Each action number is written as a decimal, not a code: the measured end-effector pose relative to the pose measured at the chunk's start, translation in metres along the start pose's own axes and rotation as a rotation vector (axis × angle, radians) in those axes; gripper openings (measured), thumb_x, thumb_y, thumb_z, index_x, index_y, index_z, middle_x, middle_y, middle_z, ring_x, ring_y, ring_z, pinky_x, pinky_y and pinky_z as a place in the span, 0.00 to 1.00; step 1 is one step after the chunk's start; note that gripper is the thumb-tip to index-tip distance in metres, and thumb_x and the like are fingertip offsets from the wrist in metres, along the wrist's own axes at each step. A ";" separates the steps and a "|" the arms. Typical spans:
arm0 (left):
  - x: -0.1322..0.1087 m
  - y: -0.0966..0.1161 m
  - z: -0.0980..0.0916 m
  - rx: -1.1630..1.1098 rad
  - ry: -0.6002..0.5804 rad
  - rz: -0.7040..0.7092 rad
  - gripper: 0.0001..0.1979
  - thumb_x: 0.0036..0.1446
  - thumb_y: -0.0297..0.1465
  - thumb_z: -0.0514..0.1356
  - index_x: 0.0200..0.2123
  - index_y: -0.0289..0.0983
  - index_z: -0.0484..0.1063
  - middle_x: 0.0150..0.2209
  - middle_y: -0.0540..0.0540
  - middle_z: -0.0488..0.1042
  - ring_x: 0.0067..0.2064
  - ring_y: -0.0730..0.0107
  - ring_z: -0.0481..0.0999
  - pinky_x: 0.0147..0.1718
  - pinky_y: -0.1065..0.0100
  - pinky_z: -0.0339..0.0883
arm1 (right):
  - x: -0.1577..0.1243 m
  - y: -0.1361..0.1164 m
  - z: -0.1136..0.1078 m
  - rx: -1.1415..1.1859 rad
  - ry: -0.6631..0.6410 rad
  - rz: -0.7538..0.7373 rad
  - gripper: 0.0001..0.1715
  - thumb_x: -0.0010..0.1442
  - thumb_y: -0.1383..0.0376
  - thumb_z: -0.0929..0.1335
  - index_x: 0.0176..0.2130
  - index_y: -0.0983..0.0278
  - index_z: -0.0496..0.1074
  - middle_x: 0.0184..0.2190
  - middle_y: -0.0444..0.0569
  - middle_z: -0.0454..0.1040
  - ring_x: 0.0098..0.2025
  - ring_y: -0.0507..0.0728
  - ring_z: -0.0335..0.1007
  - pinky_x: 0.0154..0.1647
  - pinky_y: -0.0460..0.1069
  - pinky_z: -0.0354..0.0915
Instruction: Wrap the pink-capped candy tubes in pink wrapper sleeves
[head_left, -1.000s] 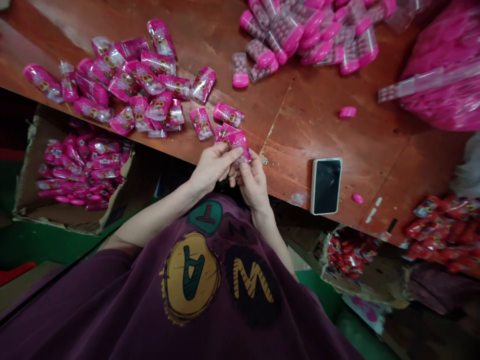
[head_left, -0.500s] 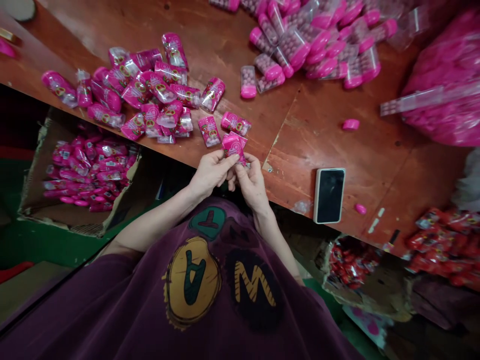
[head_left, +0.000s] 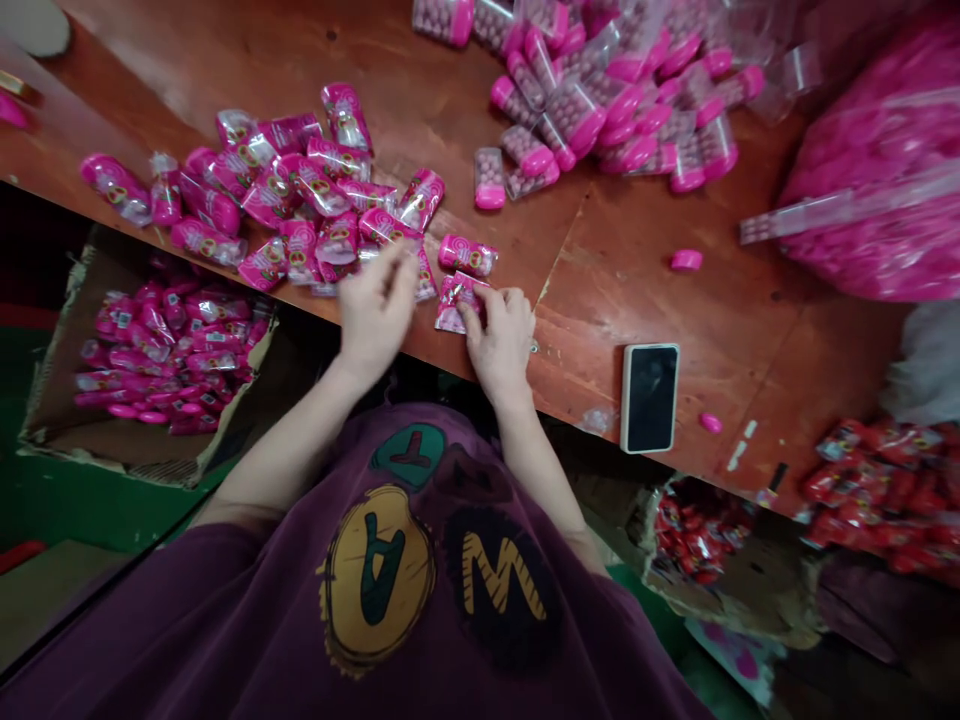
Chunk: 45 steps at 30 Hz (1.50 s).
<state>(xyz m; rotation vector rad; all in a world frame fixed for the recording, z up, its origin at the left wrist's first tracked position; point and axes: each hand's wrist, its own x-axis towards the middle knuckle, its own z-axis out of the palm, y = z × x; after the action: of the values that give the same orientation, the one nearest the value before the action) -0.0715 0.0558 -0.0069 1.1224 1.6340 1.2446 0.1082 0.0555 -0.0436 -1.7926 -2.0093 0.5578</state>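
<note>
My left hand (head_left: 377, 312) is over the near right edge of a pile of pink wrapped candy containers (head_left: 319, 185). Its fingers are blurred but look apart, and I make out nothing between them. Just beyond its fingertips lies one wrapped container (head_left: 386, 228). At the table's front edge my right hand (head_left: 501, 335) pinches the right side of a flat-looking pink printed wrapper (head_left: 454, 303), thumb and fingers closed on it. Another wrapped container (head_left: 468, 255) lies right behind that wrapper.
Clear containers of pink balls with pink caps (head_left: 592, 100) are heaped at the back. A large bag of pink caps (head_left: 862, 190) stands right. A phone (head_left: 649, 398) lies near the front edge. Below are a carton (head_left: 56, 370) of wrapped containers and red packets (head_left: 885, 480).
My hands were together at the wrapper and have parted. The left has moved left and away from me, to the pile, where a further wrapped container now lies. The right stays by the wrapper.
</note>
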 end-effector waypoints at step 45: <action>-0.006 0.027 0.082 -0.561 -0.221 -0.578 0.26 0.45 0.44 0.78 0.20 0.36 0.67 0.12 0.56 0.62 0.14 0.83 0.55 0.16 0.74 0.45 | 0.019 0.004 -0.014 0.904 0.214 0.138 0.15 0.73 0.55 0.64 0.56 0.55 0.65 0.30 0.40 0.71 0.30 0.54 0.71 0.34 0.49 0.69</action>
<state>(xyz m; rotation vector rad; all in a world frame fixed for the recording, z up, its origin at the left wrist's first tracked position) 0.0117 0.0765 0.0019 0.3797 1.2029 1.0446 0.1165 0.0758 -0.0338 -1.3316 -1.1778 1.0499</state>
